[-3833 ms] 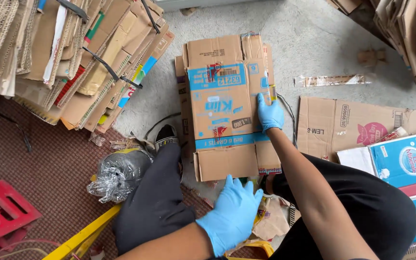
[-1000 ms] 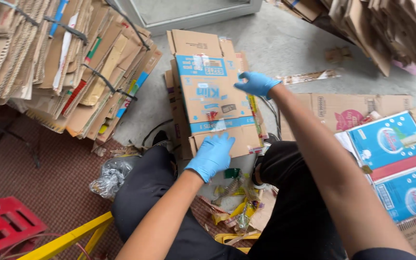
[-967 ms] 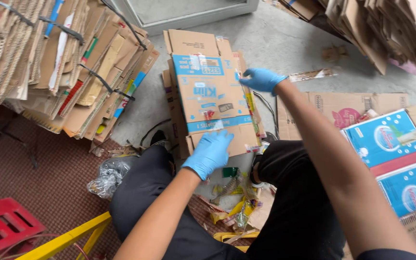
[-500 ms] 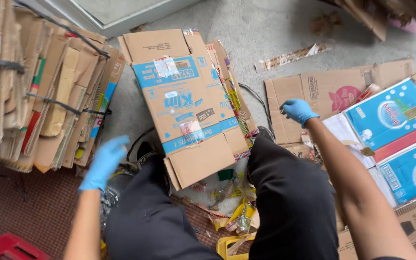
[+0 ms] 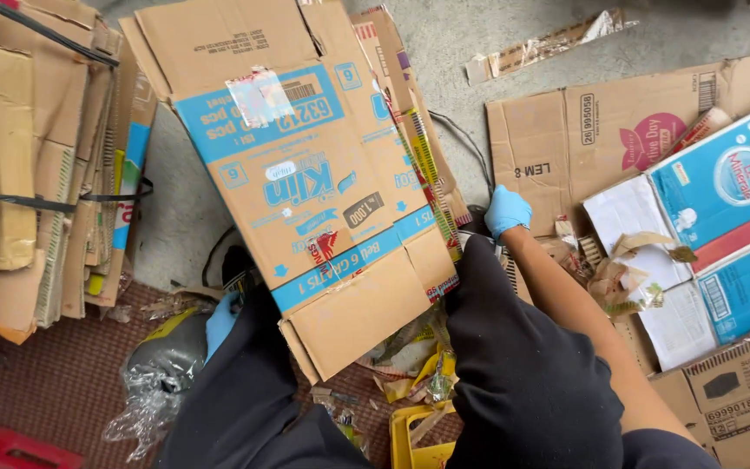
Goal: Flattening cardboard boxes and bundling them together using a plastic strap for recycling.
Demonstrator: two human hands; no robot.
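Now both gloved hands are reaching down beside the flattened box: right hand curling at its edge, left hand half hidden, grip unclear.

Blue gloves on left grip, right grip; black trousers.

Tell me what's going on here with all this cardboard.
A person in blue gloves sits on the floor with a stack of flattened cardboard boxes between their knees. The right hand reaches down at the stack's right edge, by a black cord; what it grips is hidden. The left hand is low at the stack's left side, mostly hidden behind the leg. Strapped cardboard bundles stand to the left, and loose flattened boxes lie to the right.
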